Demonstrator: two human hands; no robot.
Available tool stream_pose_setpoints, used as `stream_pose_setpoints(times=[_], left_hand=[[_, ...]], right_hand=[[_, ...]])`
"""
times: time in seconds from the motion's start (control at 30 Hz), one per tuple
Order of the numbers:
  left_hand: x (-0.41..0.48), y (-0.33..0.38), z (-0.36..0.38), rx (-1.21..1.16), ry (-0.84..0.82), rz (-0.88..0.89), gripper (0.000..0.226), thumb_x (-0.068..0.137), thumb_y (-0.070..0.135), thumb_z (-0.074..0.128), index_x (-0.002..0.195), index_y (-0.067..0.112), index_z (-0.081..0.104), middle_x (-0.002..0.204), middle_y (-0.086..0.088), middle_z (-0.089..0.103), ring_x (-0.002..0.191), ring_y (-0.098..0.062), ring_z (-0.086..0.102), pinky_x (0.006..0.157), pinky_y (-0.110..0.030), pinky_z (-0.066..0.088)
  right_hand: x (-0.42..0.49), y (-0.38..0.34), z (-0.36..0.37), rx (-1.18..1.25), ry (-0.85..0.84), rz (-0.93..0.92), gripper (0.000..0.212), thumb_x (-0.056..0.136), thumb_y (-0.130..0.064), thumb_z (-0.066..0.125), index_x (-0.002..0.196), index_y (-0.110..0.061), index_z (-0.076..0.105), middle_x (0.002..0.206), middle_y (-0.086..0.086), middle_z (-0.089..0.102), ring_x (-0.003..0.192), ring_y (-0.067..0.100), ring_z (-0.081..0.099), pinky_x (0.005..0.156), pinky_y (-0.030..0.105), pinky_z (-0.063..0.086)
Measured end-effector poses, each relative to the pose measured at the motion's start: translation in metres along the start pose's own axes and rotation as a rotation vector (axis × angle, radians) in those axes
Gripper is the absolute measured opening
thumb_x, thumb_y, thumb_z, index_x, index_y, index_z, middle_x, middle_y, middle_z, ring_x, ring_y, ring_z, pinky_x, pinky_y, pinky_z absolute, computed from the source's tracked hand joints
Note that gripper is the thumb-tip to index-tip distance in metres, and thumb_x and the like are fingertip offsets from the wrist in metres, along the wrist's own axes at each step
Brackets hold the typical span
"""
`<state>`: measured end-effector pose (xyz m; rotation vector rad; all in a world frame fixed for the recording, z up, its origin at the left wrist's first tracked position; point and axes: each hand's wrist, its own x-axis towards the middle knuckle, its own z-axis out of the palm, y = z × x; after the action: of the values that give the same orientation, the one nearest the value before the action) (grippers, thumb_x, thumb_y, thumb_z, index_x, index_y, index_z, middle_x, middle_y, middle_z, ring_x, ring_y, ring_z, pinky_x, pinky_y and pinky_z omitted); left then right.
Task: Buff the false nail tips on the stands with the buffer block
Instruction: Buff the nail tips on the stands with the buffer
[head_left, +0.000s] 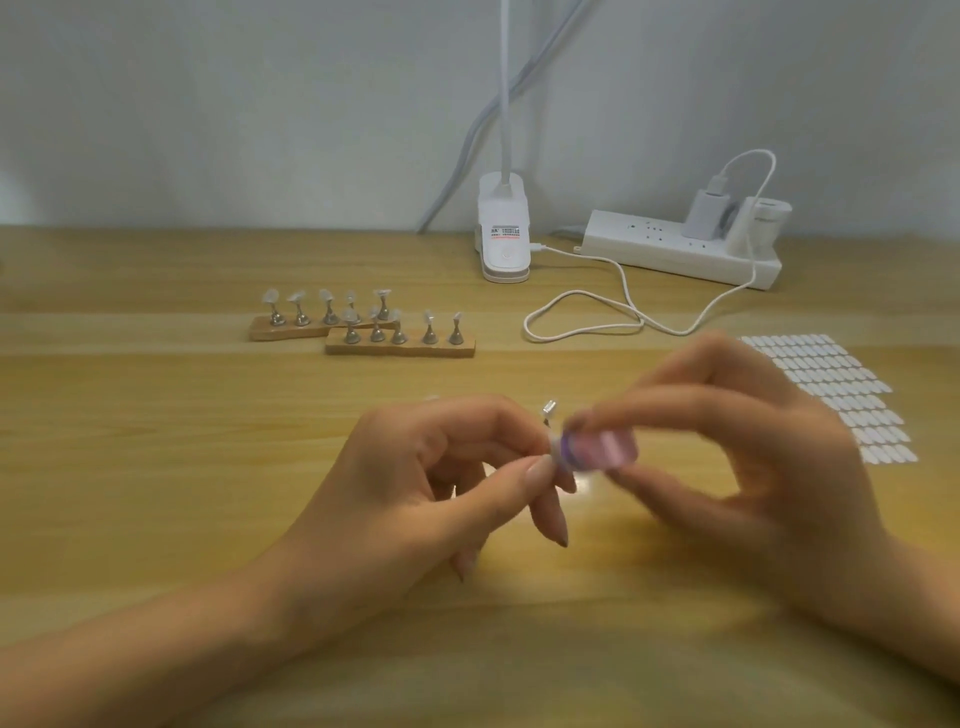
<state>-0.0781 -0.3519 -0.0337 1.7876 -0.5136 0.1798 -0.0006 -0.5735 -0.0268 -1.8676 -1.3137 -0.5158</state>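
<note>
My left hand pinches a small metal nail stand between thumb and fingers, its silver base pointing up; the nail tip on it is hidden against the block. My right hand grips a pink and purple buffer block, blurred, pressed against the stand's tip above the table's middle. Farther back, two wooden bases, a left one and a right one, carry several metal stands with clear nail tips.
A sheet of several rows of white nail tips lies at the right. A white clip lamp, a power strip with plugs and a looped white cable stand at the back near the wall. The table is light wood.
</note>
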Motion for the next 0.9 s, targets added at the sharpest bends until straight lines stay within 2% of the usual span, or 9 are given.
stream_pose_setpoints(times=[0.1,0.2,0.3,0.4,0.5,0.57,0.7,0.8,0.9], left_hand=[[0.0,0.004,0.0,-0.101,-0.007,0.024,0.004,0.093,0.023,0.061,0.095,0.02,0.06,0.089,0.001,0.078,0.054,-0.012,0.066,0.041,-0.031,0.044],[0.009,0.006,-0.011,-0.217,0.151,0.06,0.008,0.095,0.016,0.062,0.093,0.013,0.055,0.095,-0.007,0.078,0.066,-0.019,0.073,0.043,-0.019,0.045],[0.022,0.007,-0.027,-0.168,0.289,0.104,0.005,0.096,0.018,0.059,0.094,0.015,0.055,0.102,-0.004,0.077,0.082,-0.02,0.075,0.05,-0.019,0.05],[0.029,0.003,-0.037,-0.039,0.369,0.117,0.005,0.096,0.024,0.064,0.095,0.023,0.06,0.109,0.009,0.072,0.091,-0.01,0.068,0.064,-0.019,0.052],[0.033,-0.005,-0.04,-0.039,0.42,0.1,0.005,0.093,0.023,0.066,0.096,0.02,0.062,0.093,0.014,0.067,0.082,-0.005,0.062,0.072,-0.017,0.05],[0.033,-0.009,-0.039,-0.053,0.411,0.118,0.007,0.091,0.021,0.064,0.096,0.016,0.062,0.088,0.008,0.07,0.082,-0.007,0.066,0.076,-0.017,0.051],[0.032,-0.011,-0.038,0.013,0.347,0.168,0.004,0.092,0.014,0.068,0.095,0.015,0.066,0.097,0.002,0.077,0.091,-0.016,0.073,0.083,-0.023,0.055],[0.03,-0.012,-0.036,0.227,0.232,0.148,0.004,0.088,0.024,0.072,0.091,0.022,0.072,0.104,0.01,0.076,0.105,-0.01,0.07,0.091,-0.027,0.053],[0.029,-0.013,-0.031,0.423,0.118,0.091,0.005,0.085,0.035,0.075,0.087,0.03,0.075,0.102,0.018,0.069,0.111,-0.012,0.061,0.095,-0.04,0.047]], right_hand=[[0.001,0.016,-0.008,-0.026,0.072,0.113,0.024,0.088,-0.022,0.068,0.111,-0.026,0.067,0.093,0.007,0.06,0.087,0.018,0.062,0.079,0.04,0.05],[0.0,0.02,-0.01,-0.049,0.068,0.098,0.024,0.088,-0.024,0.067,0.112,-0.025,0.065,0.093,0.006,0.062,0.087,0.014,0.061,0.081,0.027,0.049],[0.0,0.019,-0.005,-0.063,0.024,0.073,0.025,0.089,-0.028,0.066,0.113,-0.027,0.065,0.095,0.002,0.063,0.089,0.009,0.06,0.081,0.015,0.046],[0.001,0.02,-0.006,-0.043,0.009,0.067,0.025,0.088,-0.027,0.066,0.113,-0.026,0.066,0.096,0.0,0.063,0.089,0.009,0.061,0.078,0.015,0.048],[0.001,0.02,-0.006,-0.009,-0.004,0.074,0.026,0.087,-0.026,0.067,0.113,-0.025,0.066,0.098,0.002,0.064,0.088,0.012,0.062,0.074,0.02,0.051],[0.001,0.02,-0.006,-0.002,-0.003,0.074,0.025,0.087,-0.027,0.067,0.112,-0.025,0.067,0.098,0.001,0.064,0.087,0.013,0.062,0.072,0.022,0.052],[0.002,0.02,-0.005,0.002,0.001,0.065,0.024,0.088,-0.027,0.066,0.111,-0.025,0.067,0.097,-0.001,0.064,0.087,0.012,0.062,0.07,0.021,0.051],[0.002,0.021,-0.005,0.004,-0.004,0.067,0.024,0.088,-0.026,0.067,0.112,-0.024,0.068,0.098,-0.001,0.065,0.088,0.013,0.062,0.069,0.022,0.051],[0.002,0.021,-0.005,0.006,-0.007,0.071,0.025,0.087,-0.025,0.067,0.112,-0.025,0.068,0.098,-0.002,0.065,0.087,0.011,0.062,0.068,0.023,0.051]])
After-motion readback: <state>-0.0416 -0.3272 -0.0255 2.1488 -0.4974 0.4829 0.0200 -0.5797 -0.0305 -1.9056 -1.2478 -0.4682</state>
